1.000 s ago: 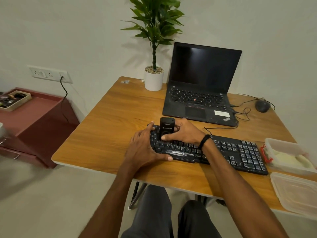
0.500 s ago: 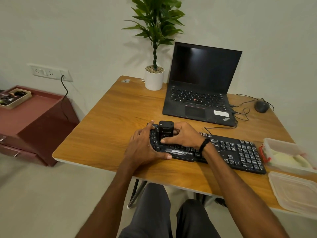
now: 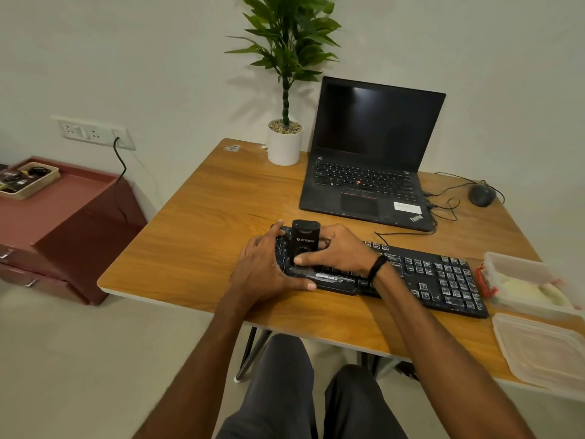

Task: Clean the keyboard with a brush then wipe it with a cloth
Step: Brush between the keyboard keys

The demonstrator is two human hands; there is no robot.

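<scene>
Near the table's (image 3: 205, 242) front edge, left hand (image 3: 266, 267) spreads fingers over the keyboard (image 3: 427, 274) (steadying it, apparently) while right hand (image 3: 340, 251) pinches the brush (image 3: 305, 243) against its keys.

laptop (image 3: 367, 172) behind keyboard (image 3: 427, 277), containers (image 3: 531, 286) right

The person's left hand (image 3: 266, 270) and right hand (image 3: 338, 248) are bare, and both forearms (image 3: 421, 327) are uncovered as far up as the head view reaches. A narrow black wristband (image 3: 377, 267) circles the right wrist, plain and smooth. Dark grey trousers (image 3: 278, 391) cover both thighs, the cloth plain and matte, with soft creases towards the knees
</scene>
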